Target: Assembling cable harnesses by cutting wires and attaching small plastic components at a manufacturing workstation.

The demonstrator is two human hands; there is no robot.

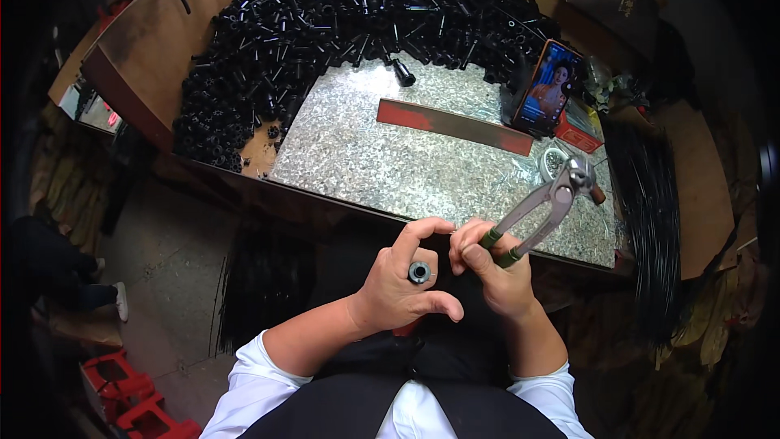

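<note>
My left hand (388, 289) is in front of the table edge, its lower fingers curled around a small black tubular part (419, 272) whose round, hollow end faces up. The thumb and index finger of that hand stand apart in a wide curve. To its right, my right hand (502, 276) grips a pair of end-cutting pincers (544, 210) by green-sleeved handles. The pincers' metal head points up and to the right, over the tabletop, with the handles spread apart. The fingertips of my right hand meet or nearly meet my left index fingertip; whether something tiny is between them, I cannot tell.
Black tubular parts (349, 12) are heaped along the table's back and left. On the speckled tabletop (349, 146) lie a red-and-dark flat bar (455, 126) and one loose black part (404, 73). A phone (548, 88), red box (578, 132) and small white dish (554, 164) stand right. Black strands (650, 228) hang beyond.
</note>
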